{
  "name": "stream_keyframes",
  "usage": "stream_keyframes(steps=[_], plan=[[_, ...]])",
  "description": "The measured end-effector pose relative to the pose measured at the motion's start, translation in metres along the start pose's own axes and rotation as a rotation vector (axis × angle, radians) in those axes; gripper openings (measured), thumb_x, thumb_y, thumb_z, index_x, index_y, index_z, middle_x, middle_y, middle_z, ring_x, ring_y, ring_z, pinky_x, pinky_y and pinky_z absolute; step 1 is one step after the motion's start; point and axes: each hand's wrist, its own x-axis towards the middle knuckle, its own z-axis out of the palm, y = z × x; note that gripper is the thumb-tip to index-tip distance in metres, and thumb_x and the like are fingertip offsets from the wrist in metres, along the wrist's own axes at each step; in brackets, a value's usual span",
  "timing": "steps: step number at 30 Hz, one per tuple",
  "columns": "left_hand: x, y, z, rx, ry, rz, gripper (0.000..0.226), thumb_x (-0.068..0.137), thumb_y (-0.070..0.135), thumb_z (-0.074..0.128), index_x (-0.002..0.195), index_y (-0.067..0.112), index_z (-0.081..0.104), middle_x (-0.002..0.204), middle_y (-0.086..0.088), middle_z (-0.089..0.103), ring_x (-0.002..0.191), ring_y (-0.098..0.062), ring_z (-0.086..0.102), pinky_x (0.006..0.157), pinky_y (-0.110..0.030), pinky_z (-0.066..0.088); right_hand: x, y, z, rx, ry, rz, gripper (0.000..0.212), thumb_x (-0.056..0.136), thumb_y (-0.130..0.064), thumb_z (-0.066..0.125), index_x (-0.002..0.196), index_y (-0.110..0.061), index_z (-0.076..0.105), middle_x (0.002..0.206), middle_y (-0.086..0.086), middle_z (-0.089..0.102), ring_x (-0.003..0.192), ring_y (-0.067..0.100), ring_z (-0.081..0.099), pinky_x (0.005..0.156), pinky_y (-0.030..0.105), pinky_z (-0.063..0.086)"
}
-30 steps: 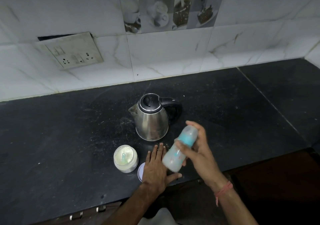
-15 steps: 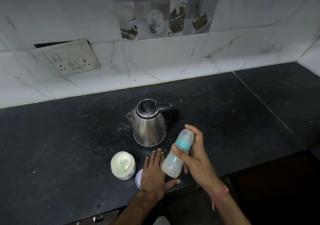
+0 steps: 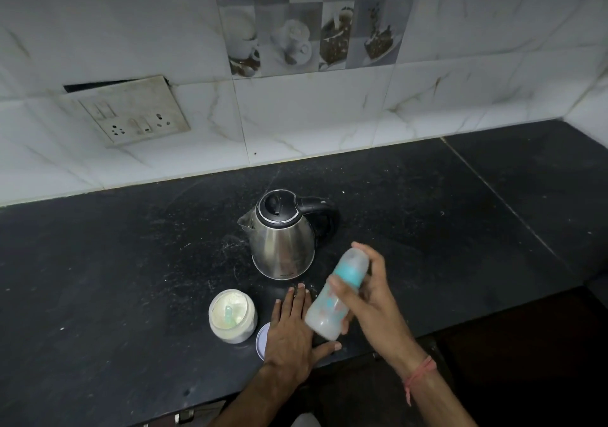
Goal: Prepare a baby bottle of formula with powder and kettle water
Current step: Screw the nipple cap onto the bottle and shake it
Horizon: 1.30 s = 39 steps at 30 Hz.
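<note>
Basically R hand (image 3: 371, 298) grips capped bottle (image 3: 337, 295) tilted in air nr kettle (image 3: 283, 239), L hand (image 3: 291, 328) flat open on counter (image 3: 131, 262) over lid (image 3: 261, 341); risk: loose cap leaks, or bottle knocks open tub (image 3: 233, 315) w/ powder.

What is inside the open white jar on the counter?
The jar holds pale powder, with a light green scoop standing in it. How deep the powder goes is hidden by the jar's wall.
</note>
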Motion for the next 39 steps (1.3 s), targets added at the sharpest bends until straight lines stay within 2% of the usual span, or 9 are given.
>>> stream_keyframes(steps=[5, 9, 13, 17, 21, 24, 28, 31, 39], plan=[[0.003, 0.000, 0.001, 0.038, 0.011, -0.009, 0.139, 0.073, 0.102, 0.011, 0.184, 0.018, 0.003, 0.192, -0.006, 0.001, 0.178, -0.026, -0.005, 0.143, -0.048, -0.004, 0.001, 0.005, 0.008, 0.110, 0.174, -0.024, 0.067, 0.098, -0.038, 0.074, 0.153, -0.047, 0.037, 0.130, 0.004, 0.062, 0.106, 0.016, 0.077, 0.070, 0.042, 0.067], [-0.007, 0.001, -0.004, -0.083, 0.011, 0.003, 0.131, 0.084, 0.101, 0.027, 0.183, 0.022, -0.006, 0.191, -0.001, -0.005, 0.178, -0.022, -0.008, 0.141, -0.042, -0.011, 0.005, 0.003, 0.002, -0.049, -0.077, 0.004, 0.074, 0.092, -0.039, 0.081, 0.151, -0.054, 0.039, 0.137, 0.005, 0.060, 0.113, 0.021, 0.076, 0.077, 0.038, 0.066], [-0.003, 0.009, -0.016, 0.040, -0.063, -0.033, 0.137, 0.079, 0.099, 0.014, 0.182, 0.011, -0.005, 0.191, -0.008, -0.011, 0.178, -0.027, -0.009, 0.143, -0.049, -0.005, 0.012, -0.010, -0.004, 0.134, 0.211, -0.067, 0.064, 0.101, -0.036, 0.069, 0.154, -0.043, 0.034, 0.131, 0.001, 0.057, 0.101, 0.006, 0.076, 0.069, 0.034, 0.065], [-0.007, 0.006, -0.011, -0.045, 0.077, 0.010, 0.132, 0.084, 0.099, 0.038, 0.177, 0.006, 0.034, 0.185, -0.015, 0.032, 0.170, -0.035, 0.036, 0.138, -0.056, 0.032, 0.003, -0.004, -0.006, -0.054, -0.093, -0.012, 0.074, 0.094, -0.039, 0.078, 0.153, -0.051, 0.035, 0.137, 0.007, 0.057, 0.110, 0.017, 0.076, 0.081, 0.043, 0.068], [-0.005, 0.005, -0.011, -0.008, 0.023, -0.005, 0.127, 0.090, 0.098, 0.045, 0.183, 0.016, 0.018, 0.191, -0.009, 0.014, 0.178, -0.030, 0.011, 0.143, -0.050, 0.007, -0.004, 0.005, 0.008, 0.086, 0.175, -0.075, 0.064, 0.096, -0.040, 0.073, 0.150, -0.046, 0.040, 0.126, 0.003, 0.064, 0.104, 0.014, 0.076, 0.080, 0.040, 0.066], [-0.003, 0.004, -0.001, -0.006, 0.099, 0.035, 0.122, 0.080, 0.100, 0.044, 0.166, 0.013, 0.054, 0.166, -0.012, 0.060, 0.153, -0.032, 0.061, 0.127, -0.048, 0.036, -0.006, 0.008, 0.013, 0.023, 0.032, -0.081, 0.067, 0.097, -0.032, 0.078, 0.151, -0.046, 0.041, 0.125, 0.006, 0.066, 0.105, 0.017, 0.076, 0.083, 0.038, 0.065], [0.000, 0.003, -0.005, 0.034, 0.017, 0.009, 0.133, 0.081, 0.101, 0.031, 0.180, 0.011, 0.030, 0.187, -0.012, 0.028, 0.174, -0.033, 0.026, 0.141, -0.055, 0.024, -0.008, 0.010, 0.010, 0.170, 0.263, -0.058, 0.061, 0.098, -0.038, 0.073, 0.150, -0.045, 0.041, 0.128, 0.007, 0.066, 0.105, 0.019, 0.076, 0.080, 0.049, 0.067], [-0.001, 0.002, 0.000, 0.003, 0.035, -0.005, 0.125, 0.079, 0.098, 0.043, 0.159, 0.005, 0.064, 0.163, -0.015, 0.063, 0.150, -0.035, 0.065, 0.120, -0.057, 0.056, -0.012, 0.010, 0.007, 0.088, 0.094, -0.045, 0.062, 0.099, -0.030, 0.075, 0.148, -0.047, 0.043, 0.133, 0.009, 0.062, 0.110, 0.020, 0.076, 0.082, 0.041, 0.066], [-0.006, 0.006, -0.009, 0.032, 0.027, -0.005, 0.131, 0.096, 0.095, 0.047, 0.182, 0.012, -0.004, 0.192, -0.008, -0.010, 0.178, -0.026, -0.008, 0.144, -0.048, -0.004, -0.009, 0.007, -0.005, 0.102, 0.152, -0.032, 0.061, 0.098, -0.029, 0.075, 0.147, -0.047, 0.044, 0.129, 0.008, 0.065, 0.108, 0.024, 0.077, 0.065, 0.039, 0.064]])
